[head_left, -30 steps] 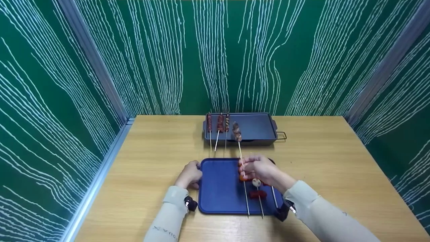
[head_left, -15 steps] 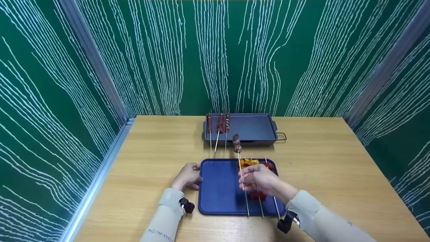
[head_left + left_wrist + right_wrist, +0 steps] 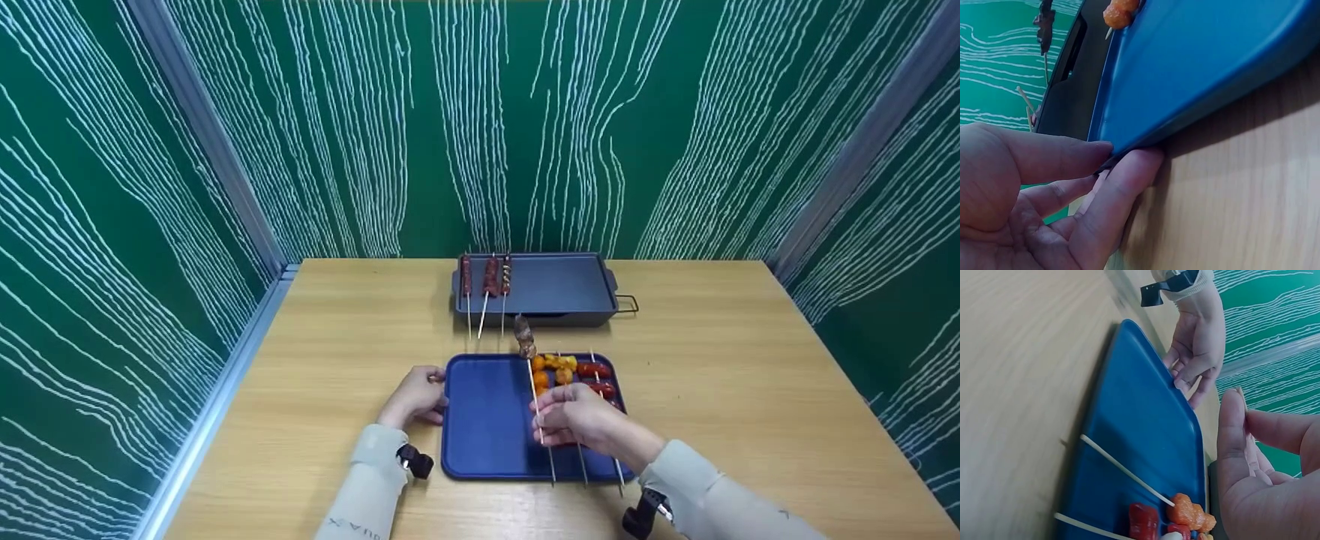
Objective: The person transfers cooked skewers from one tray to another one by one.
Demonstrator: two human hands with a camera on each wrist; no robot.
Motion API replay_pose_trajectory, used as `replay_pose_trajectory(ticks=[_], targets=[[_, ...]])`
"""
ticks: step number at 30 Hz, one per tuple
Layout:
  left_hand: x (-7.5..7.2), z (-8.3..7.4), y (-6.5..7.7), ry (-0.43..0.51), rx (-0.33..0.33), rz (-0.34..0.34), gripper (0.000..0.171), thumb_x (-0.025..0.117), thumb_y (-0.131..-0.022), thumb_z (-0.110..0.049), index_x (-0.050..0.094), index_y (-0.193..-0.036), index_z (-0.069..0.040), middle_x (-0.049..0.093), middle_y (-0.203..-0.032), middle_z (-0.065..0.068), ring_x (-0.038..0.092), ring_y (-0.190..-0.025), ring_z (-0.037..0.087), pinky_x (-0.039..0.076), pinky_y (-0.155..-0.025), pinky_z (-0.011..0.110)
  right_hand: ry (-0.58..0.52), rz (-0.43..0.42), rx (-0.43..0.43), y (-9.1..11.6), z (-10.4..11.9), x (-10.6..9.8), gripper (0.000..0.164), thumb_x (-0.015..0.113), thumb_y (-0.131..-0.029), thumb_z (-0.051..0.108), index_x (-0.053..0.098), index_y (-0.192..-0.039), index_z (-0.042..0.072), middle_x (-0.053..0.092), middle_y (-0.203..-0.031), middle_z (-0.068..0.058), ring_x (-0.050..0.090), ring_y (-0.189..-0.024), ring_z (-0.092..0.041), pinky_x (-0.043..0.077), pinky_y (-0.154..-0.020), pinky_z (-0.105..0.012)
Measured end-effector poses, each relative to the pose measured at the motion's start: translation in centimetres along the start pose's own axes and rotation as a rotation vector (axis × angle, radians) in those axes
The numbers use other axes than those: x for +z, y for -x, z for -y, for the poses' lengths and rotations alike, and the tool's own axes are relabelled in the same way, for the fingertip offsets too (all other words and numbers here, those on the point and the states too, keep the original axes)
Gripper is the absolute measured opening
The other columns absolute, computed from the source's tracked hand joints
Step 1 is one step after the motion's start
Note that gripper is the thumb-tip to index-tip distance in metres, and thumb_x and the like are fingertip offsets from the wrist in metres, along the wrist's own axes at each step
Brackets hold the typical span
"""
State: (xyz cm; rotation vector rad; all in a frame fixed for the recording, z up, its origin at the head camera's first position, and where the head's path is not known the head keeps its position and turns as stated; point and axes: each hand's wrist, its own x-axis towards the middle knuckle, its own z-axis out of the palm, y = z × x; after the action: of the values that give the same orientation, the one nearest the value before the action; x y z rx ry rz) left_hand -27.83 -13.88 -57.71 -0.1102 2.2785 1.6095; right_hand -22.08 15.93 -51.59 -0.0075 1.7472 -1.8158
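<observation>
My right hand [image 3: 574, 416] pinches the stick of a meat skewer [image 3: 524, 337] between thumb and fingers, above the blue tray [image 3: 484, 427]. The browned meat points away from me, over the tray's far rim. In the right wrist view, the thumb and forefinger meet on the stick's end. My left hand [image 3: 416, 394] grips the tray's left edge; in the left wrist view its thumb [image 3: 1067, 160] lies on the rim with a finger underneath. Skewers fill the tray's right side: one with orange balls [image 3: 540, 379], one with red sausage pieces [image 3: 595, 370], and another between them, partly hidden by my right hand.
Behind the tray stands a dark grill [image 3: 562, 281] with a wire handle [image 3: 628, 303] on its right. Several skewers [image 3: 490, 277] lie on its left part, sticks overhanging the front. The wooden table [image 3: 322, 360] meets green patterned walls [image 3: 525, 135].
My right hand has drawn the meat skewer back towards me, from the grill's front edge to above the tray. The left hand stays at the tray's left edge.
</observation>
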Motion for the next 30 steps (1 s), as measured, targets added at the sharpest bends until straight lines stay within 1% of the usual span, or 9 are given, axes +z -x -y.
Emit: replay_pose_trajectory(ticks=[6,12,17,22,28,30], targets=[[0.1,-0.2,0.1,-0.006,-0.005,-0.017,0.043,0.055,-0.096,0.001,0.066,-0.137,0.003,0.063,-0.080,0.005,0.064,-0.065,0.014,0.063,-0.049,0.025,0.000,0.002,0.011,0.4,-0.5,0.2,0.027,0.062,-0.095,-0.011,0.061,-0.122,-0.011,0.072,-0.086,-0.008,0.075,-0.075,-0.018,0.069,-0.069,-0.026],[0.0,-0.2,0.1,-0.021,-0.002,-0.019,0.043,0.053,-0.094,0.003,0.067,-0.135,0.002,0.063,-0.081,0.006,0.064,-0.065,0.014,0.063,-0.050,0.026,0.004,0.008,0.023,0.8,-0.8,0.5,0.029,0.062,-0.095,-0.011,0.060,-0.124,-0.013,0.073,-0.087,-0.009,0.076,-0.075,-0.018,0.070,-0.070,-0.026],[0.0,-0.1,0.0,-0.030,-0.011,-0.023,0.044,0.053,-0.095,0.002,0.066,-0.137,0.002,0.063,-0.082,0.006,0.065,-0.065,0.014,0.063,-0.049,0.025,0.007,0.016,0.045,0.9,-1.1,0.6,0.026,0.060,-0.095,-0.013,0.061,-0.121,-0.013,0.072,-0.087,-0.010,0.075,-0.074,-0.017,0.069,-0.069,-0.026],[0.0,-0.1,0.0,-0.025,-0.027,-0.032,0.043,0.054,-0.098,-0.001,0.065,-0.140,0.002,0.063,-0.082,0.006,0.064,-0.066,0.014,0.062,-0.048,0.024,0.002,0.036,0.057,0.8,-1.7,0.7,0.021,0.059,-0.093,-0.014,0.062,-0.114,-0.010,0.071,-0.083,-0.010,0.075,-0.072,-0.017,0.069,-0.068,-0.025],[0.2,-0.3,0.1,-0.009,-0.031,-0.017,0.054,0.053,-0.093,0.006,0.060,-0.146,0.005,0.065,-0.094,0.010,0.066,-0.067,0.016,0.064,-0.051,0.026,-0.023,0.026,0.058,0.7,-2.6,1.1,0.015,0.061,-0.094,-0.016,0.061,-0.108,-0.010,0.070,-0.083,-0.011,0.074,-0.071,-0.017,0.069,-0.067,-0.026],[0.2,-0.4,0.1,-0.008,-0.032,-0.016,0.054,0.053,-0.092,0.007,0.060,-0.146,0.006,0.066,-0.098,0.011,0.067,-0.068,0.016,0.064,-0.051,0.027,-0.024,0.023,0.061,0.8,-2.8,1.1,0.015,0.061,-0.094,-0.016,0.061,-0.108,-0.009,0.070,-0.083,-0.011,0.074,-0.071,-0.017,0.069,-0.067,-0.025]])
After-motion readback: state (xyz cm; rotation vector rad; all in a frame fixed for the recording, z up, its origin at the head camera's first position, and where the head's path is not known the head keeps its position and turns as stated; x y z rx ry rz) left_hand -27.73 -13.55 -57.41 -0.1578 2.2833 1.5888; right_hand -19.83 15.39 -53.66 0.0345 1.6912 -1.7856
